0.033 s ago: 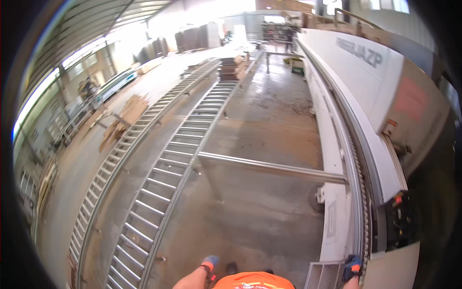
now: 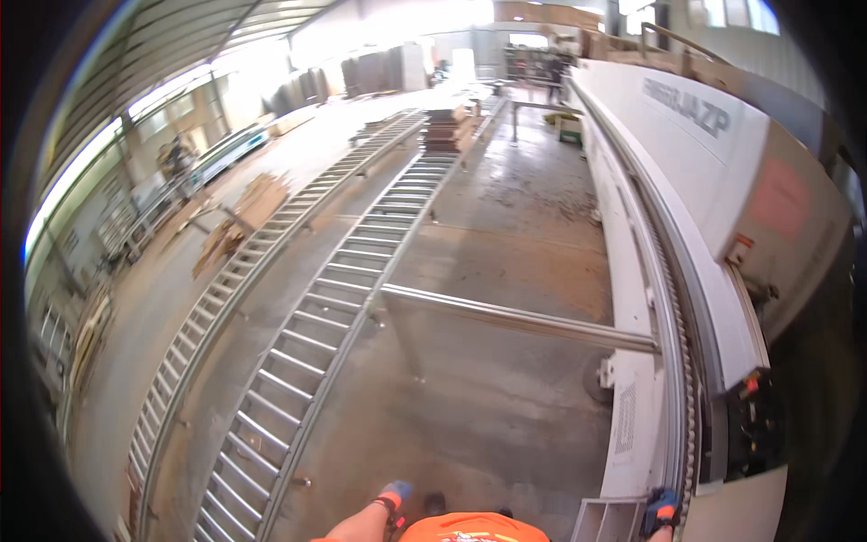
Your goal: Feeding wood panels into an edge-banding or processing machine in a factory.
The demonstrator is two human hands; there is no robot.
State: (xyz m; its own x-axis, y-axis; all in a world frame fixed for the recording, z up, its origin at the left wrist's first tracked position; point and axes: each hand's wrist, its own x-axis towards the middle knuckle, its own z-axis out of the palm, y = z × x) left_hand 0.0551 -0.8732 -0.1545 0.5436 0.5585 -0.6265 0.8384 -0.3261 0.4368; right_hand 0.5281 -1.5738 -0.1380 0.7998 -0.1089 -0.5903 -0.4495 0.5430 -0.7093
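Note:
My left hand (image 2: 395,493), in a blue glove with an orange cuff, hangs low beside my orange shirt, over the floor and away from any object. Its fingers are too small and blurred to read. At the lower right my right hand (image 2: 663,508), gloved in dark blue and orange, is at the near end of the long white machine's metal rail (image 2: 679,406). Right beside it stands a grey divided tray or frame (image 2: 607,522). Whether that hand grips the rail end or only rests there, I cannot tell.
Two roller conveyors (image 2: 298,363) run away on the left, with stacked boards (image 2: 444,131) on the nearer one's far end. A metal crossbar (image 2: 515,316) spans from that conveyor to the white machine (image 2: 668,126). Loose wood pieces (image 2: 257,203) lie farther left.
My view has turned slightly left, so the scene sits a little farther right and lower. Both hands stay in nearly the same place.

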